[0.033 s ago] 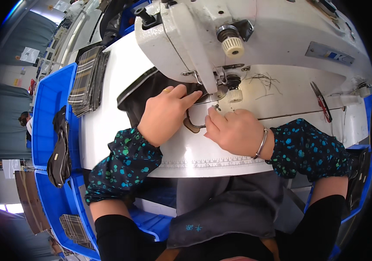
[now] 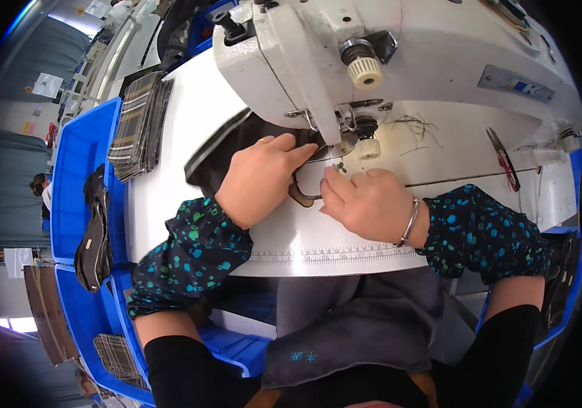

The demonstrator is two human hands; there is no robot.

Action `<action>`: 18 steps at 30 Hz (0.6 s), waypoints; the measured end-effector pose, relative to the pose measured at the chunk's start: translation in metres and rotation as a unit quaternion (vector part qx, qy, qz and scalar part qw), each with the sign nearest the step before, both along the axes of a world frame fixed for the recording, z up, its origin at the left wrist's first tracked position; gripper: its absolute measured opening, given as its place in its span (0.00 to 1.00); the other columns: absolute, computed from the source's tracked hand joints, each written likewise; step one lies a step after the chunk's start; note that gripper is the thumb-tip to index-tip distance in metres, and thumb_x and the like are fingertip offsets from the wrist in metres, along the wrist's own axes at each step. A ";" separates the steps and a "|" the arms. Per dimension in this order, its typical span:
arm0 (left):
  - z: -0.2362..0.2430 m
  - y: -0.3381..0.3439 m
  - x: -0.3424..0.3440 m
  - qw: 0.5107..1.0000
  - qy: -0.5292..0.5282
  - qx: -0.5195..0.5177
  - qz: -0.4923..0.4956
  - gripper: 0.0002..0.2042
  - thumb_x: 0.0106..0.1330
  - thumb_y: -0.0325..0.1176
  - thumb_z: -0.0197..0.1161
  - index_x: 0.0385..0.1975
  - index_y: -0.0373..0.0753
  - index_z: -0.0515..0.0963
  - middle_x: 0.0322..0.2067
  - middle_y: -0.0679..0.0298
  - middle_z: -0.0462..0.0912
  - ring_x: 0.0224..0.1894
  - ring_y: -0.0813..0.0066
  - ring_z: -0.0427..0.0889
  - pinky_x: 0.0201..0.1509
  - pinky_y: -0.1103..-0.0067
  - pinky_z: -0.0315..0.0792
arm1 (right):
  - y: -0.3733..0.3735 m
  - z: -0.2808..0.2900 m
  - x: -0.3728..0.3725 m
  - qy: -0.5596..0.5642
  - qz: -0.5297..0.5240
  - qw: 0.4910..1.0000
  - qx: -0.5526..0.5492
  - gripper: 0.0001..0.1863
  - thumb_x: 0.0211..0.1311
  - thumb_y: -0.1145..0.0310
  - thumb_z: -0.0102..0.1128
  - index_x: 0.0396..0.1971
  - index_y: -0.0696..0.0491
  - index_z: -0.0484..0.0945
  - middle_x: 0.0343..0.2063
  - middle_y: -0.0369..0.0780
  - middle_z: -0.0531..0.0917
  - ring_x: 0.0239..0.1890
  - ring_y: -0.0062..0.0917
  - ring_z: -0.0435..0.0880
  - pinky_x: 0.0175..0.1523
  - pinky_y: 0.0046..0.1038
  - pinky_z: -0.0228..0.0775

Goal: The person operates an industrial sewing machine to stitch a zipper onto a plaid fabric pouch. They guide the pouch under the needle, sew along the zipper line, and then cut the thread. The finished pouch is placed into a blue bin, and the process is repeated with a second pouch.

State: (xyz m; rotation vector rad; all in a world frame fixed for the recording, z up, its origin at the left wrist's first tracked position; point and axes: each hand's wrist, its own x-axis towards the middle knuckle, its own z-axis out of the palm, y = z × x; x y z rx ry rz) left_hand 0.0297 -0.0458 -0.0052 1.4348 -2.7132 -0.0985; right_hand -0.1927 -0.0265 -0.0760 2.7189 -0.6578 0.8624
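Note:
A dark fabric piece (image 2: 219, 155) with a zipper along its outer edge lies partly beneath the sewing machine (image 2: 318, 102). On it rests my left hand (image 2: 258, 178), index finger stretched toward the presser foot and the other fingers bent; its thumb tip is partly hidden. My right hand (image 2: 366, 206), with a bracelet at the wrist, pinches the thin dark curved edge of the piece just in front of the needle area. A small brown-lined part (image 2: 300, 196) of that edge shows between the hands. The fabric directly under my left palm is hidden.
Scissors (image 2: 503, 160) and loose threads (image 2: 413, 127) lie on the white table to the right. At the left stand a stack of plaid fabric pieces (image 2: 140, 126) and blue bins (image 2: 77, 183), with a dark zippered piece (image 2: 94, 234) over one rim. A ruler strip (image 2: 332, 256) runs along the front edge.
The loose left part of the dark fabric piece has shifted and its zippered edge is now blurred. My left forearm has moved slightly left. Both hands stay nearly in place.

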 end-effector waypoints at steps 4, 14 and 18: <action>0.006 -0.012 -0.004 0.976 0.151 0.148 -0.049 0.16 0.63 0.24 0.66 0.51 0.31 0.84 0.40 0.45 0.87 0.44 0.43 0.86 0.49 0.62 0.80 | 0.001 0.006 0.003 -0.029 0.009 0.999 -0.026 0.09 0.55 0.65 0.64 0.30 0.55 0.84 0.33 0.42 0.83 0.21 0.23 0.81 0.25 0.27 0.72; -0.008 0.014 -0.019 0.982 0.156 0.089 0.063 0.19 0.63 0.28 0.68 0.54 0.33 0.79 0.36 0.50 0.86 0.35 0.50 0.87 0.38 0.66 0.79 | 0.006 0.005 -0.001 0.031 0.073 0.996 -0.051 0.09 0.48 0.65 0.63 0.23 0.57 0.83 0.21 0.41 0.79 0.20 0.23 0.81 0.21 0.25 0.68; -0.001 0.020 -0.028 0.997 -0.013 -0.045 0.058 0.22 0.57 0.27 0.66 0.54 0.37 0.81 0.34 0.59 0.83 0.33 0.57 0.87 0.33 0.66 0.80 | 0.020 0.006 0.001 0.022 0.082 0.991 -0.099 0.13 0.47 0.66 0.62 0.24 0.63 0.84 0.24 0.52 0.84 0.20 0.27 0.82 0.21 0.25 0.69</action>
